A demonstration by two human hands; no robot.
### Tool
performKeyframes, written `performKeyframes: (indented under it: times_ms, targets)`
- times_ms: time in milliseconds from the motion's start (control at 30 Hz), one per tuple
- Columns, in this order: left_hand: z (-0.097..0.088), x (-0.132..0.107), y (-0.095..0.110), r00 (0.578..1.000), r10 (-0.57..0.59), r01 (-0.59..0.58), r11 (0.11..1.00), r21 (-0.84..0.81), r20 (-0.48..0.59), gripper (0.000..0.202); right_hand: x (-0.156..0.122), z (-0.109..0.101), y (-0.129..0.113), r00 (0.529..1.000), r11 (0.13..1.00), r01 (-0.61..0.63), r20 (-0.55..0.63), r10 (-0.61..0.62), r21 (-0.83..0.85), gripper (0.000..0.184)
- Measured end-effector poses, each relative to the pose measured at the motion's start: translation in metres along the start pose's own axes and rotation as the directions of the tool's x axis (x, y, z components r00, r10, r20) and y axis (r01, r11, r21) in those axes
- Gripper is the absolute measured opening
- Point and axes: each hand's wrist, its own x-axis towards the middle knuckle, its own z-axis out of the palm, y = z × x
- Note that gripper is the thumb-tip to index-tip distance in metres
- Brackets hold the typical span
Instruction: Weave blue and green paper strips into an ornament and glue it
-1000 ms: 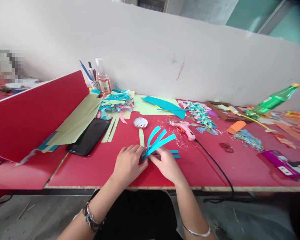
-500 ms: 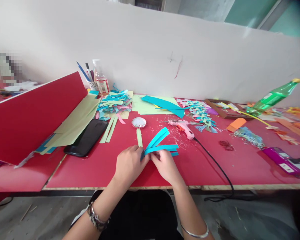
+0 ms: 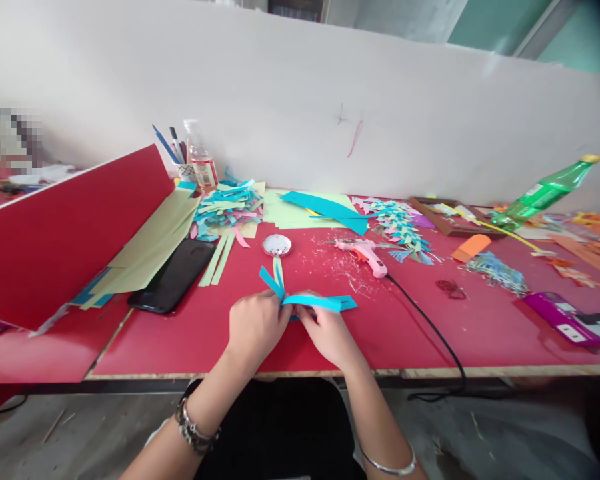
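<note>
Blue paper strips [image 3: 315,302] are pinched between my two hands just above the red table. My left hand [image 3: 260,323] is closed on their left part, where one strip end sticks up and to the left. The fingers of my right hand [image 3: 325,327] are closed on the strips from below, and the long ends point right past the knuckles. The exact fold between the fingertips is hidden. Just beyond my hands lies a pale green strip [image 3: 278,272], its top end at a small round white lid [image 3: 277,245] that has tiny bits in it.
A pink glue gun [image 3: 363,253] lies to the right, its black cord running off the front edge. A phone [image 3: 173,275] and a propped red board [image 3: 80,233] are at left. Behind are a pile of cut strips [image 3: 230,207], a clear bottle [image 3: 203,160] and a leaning green bottle [image 3: 545,193].
One blue strip end has swung from pointing up and right to pointing up and left, over the pale green strip. The other ends now lie closer together at right. Both hands stay nearly in place.
</note>
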Motion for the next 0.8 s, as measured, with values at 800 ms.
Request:
performKeyframes:
  times_ms: [800]
  targets:
    - [0.001, 0.003, 0.002, 1.0, -0.01, 0.011, 0.999, 0.036, -0.026, 0.047, 0.011, -0.032, 0.005, 0.996, 0.685, 0.083, 0.032, -0.086, -0.724, 0.02]
